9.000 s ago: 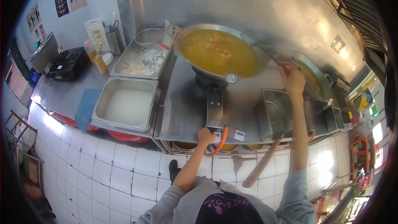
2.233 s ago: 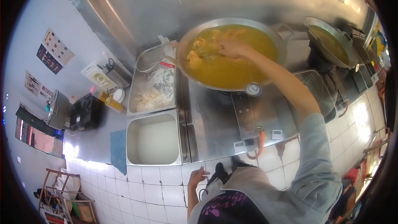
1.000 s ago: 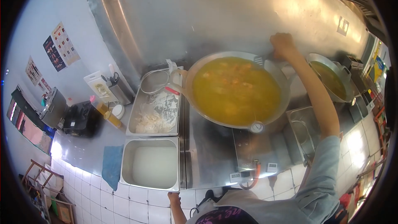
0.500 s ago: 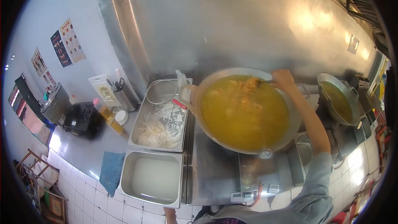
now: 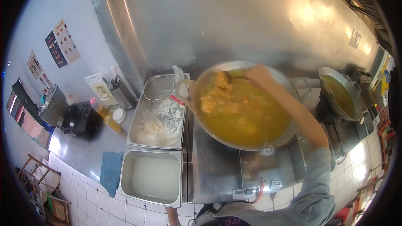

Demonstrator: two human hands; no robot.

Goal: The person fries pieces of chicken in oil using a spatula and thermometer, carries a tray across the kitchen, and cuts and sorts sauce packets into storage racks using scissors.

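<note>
My right hand (image 5: 258, 76) is closed around the handle of a cooking utensil (image 5: 237, 75), over the far side of a large wok (image 5: 289, 136) of yellow oil. The utensil's dark end lies against browned, battered fried pieces (image 5: 223, 81) at the oil's far left. More golden pieces (image 5: 208, 104) float near the left rim. What kind of utensil it is stays unclear, as its end is partly hidden. My left hand (image 5: 171, 211) is low, at the front edge of a steel pan of cloudy white liquid (image 5: 181, 184); its fingers are hidden.
Left of the wok, a steel tray (image 5: 130, 140) holds white flour, with a red-handled sieve (image 5: 159, 88) across its back. A thermometer dial (image 5: 267, 150) sits on the wok's front rim. A second wok (image 5: 356, 119) stands right. A blue cloth (image 5: 111, 171) hangs over the counter edge.
My right hand has swept left across the wok with the utensil. The fried pieces have shifted from the far middle toward the left rim. The view has moved slightly.
</note>
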